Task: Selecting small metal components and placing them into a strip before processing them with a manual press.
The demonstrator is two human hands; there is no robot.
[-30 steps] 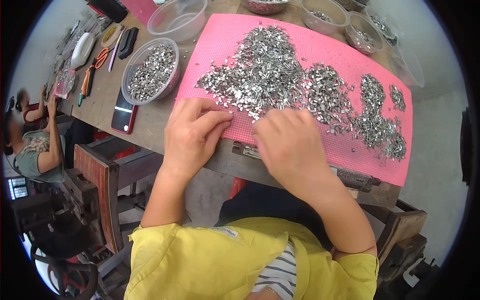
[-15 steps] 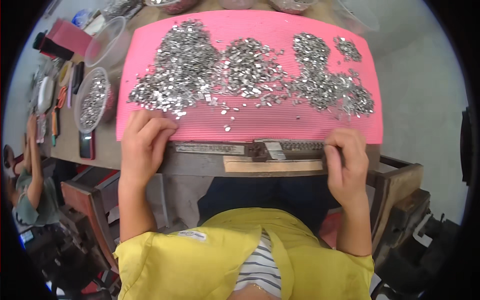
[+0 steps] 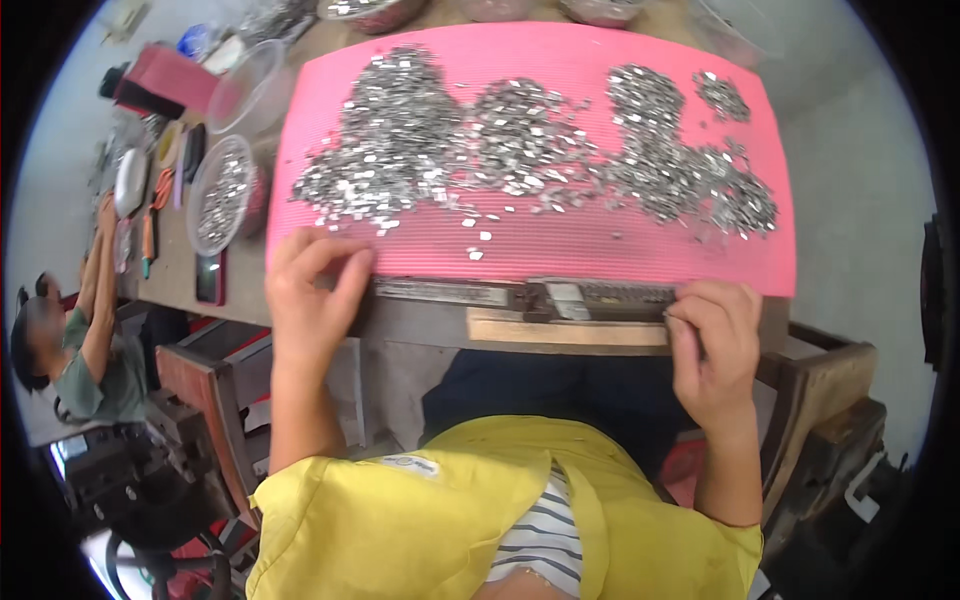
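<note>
My left hand is at the front left edge of a pink ribbed mat. Its thumb and forefinger come together by the left end of a narrow metal strip; anything between them is too small to make out. My right hand has its fingers curled at the right end of a dark metal fixture, and its grip is partly hidden. A flat silvery piece lies on the fixture. Heaps of small shiny metal pieces cover much of the mat, with a few loose ones near the strip.
A wooden strip runs along the table's front edge. Left of the mat stand a clear tub of metal pieces, another clear tub, a phone and several tools. More tubs line the back. Another person sits at the far left.
The whole scene has shifted to the right in view, showing more of the other person. My left thumb has drawn up to the forefinger. Both hands stay by the ends of the metal parts.
</note>
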